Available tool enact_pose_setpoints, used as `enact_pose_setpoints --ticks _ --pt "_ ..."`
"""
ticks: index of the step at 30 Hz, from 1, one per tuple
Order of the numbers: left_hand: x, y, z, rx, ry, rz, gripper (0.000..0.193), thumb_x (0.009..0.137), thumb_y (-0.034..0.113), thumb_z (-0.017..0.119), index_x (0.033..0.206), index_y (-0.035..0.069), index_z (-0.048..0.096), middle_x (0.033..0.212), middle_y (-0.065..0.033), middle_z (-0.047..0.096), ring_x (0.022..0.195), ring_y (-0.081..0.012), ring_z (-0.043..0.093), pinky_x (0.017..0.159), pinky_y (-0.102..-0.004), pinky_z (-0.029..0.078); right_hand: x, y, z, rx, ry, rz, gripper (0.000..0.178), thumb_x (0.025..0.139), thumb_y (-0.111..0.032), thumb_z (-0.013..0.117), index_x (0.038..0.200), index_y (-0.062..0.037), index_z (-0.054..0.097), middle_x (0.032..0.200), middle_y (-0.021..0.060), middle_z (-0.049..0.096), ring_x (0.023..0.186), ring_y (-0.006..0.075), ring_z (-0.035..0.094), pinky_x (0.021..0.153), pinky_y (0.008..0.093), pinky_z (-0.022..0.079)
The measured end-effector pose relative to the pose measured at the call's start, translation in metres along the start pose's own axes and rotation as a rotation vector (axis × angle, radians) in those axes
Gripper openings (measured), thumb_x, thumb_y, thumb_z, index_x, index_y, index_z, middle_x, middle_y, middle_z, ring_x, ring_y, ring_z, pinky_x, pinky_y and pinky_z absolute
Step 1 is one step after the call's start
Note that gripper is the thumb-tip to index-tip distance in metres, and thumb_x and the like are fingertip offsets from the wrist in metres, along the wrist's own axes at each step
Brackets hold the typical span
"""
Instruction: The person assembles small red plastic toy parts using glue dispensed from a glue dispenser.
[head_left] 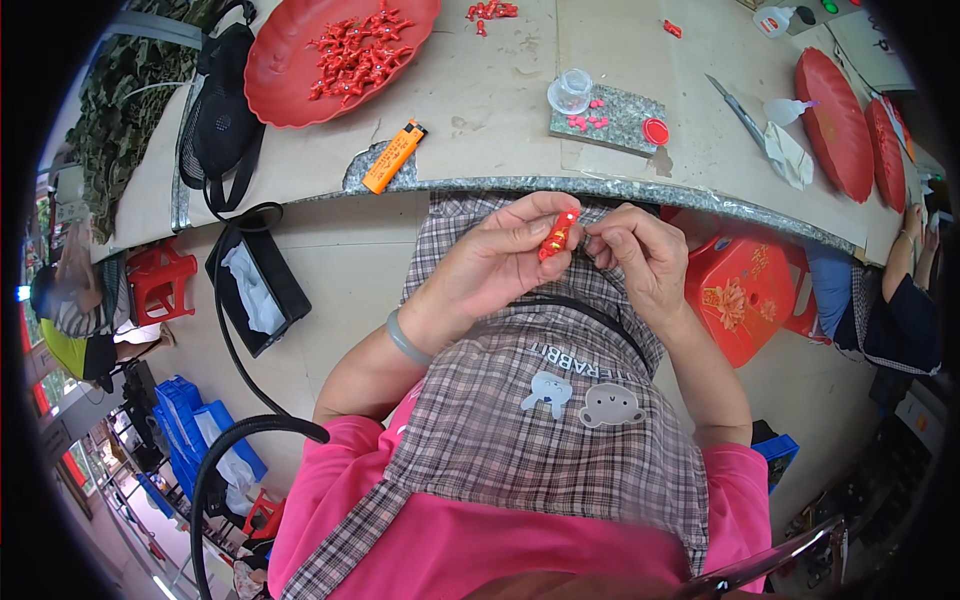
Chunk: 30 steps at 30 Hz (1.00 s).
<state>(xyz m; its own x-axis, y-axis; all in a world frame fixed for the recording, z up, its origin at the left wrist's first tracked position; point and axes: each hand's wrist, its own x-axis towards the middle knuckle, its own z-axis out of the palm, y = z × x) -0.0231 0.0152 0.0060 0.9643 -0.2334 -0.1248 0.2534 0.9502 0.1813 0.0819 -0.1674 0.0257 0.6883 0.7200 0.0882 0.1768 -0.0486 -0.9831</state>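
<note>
Red with gold marks, a small piece point(559, 236) in the head view is pinched between thumb and fingers of the left hand point(497, 245), near the edge of the tabletop point(500, 120). The right hand point(645, 252) curls close by (whether it grips anything cannot be told). An orange lighter point(395, 157) lies near a red dish point(283, 60).

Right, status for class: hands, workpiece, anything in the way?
Left hand pinching small, glossy red-and-gold piece. Right hand beside it, fingers curled; any grip unclear. Orange rectangular lighter on beige tabletop, clear of both hands.
</note>
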Motion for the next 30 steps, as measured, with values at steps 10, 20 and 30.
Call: enact_pose_setpoints --ticks 10,20,30 --pt "-0.003 0.007 0.024 1.604 0.11 0.683 0.025 0.083 -0.006 0.069 0.106 0.001 0.065 0.101 -0.01 0.064 0.09 -0.0203 0.066 0.077 -0.0309 0.054 -0.002 -0.01 0.011 0.145 0.093 -0.069 0.028 0.081 0.0 0.076 0.107 0.0015 0.065 0.089 0.0086 0.069 0.078 0.0132 0.069 0.07 0.0237 0.056" --pt "-0.002 0.002 0.017 1.887 0.005 1.058 0.029 0.069 -0.009 0.07 0.093 0.005 0.06 0.098 -0.0089 0.066 0.087 -0.0264 0.067 0.073 -0.036 0.051 -0.004 -0.005 0.008 -0.38 0.046 -0.571 0.025 0.071 0.004 0.077 0.094 -0.0012 0.07 0.087 0.0112 0.068 0.071 0.0235 0.068 0.058 0.0301 0.054" --pt "0.001 0.013 0.014 1.978 -0.059 1.14 0.027 0.07 -0.007 0.067 0.093 0.005 0.058 0.099 -0.0101 0.065 0.089 -0.0276 0.066 0.074 -0.0369 0.05 0.004 -0.003 0.011 -0.394 0.009 -0.589 0.03 0.07 0.01 0.077 0.096 -0.0015 0.066 0.087 0.0124 0.069 0.072 0.0243 0.068 0.059 0.0301 0.054"
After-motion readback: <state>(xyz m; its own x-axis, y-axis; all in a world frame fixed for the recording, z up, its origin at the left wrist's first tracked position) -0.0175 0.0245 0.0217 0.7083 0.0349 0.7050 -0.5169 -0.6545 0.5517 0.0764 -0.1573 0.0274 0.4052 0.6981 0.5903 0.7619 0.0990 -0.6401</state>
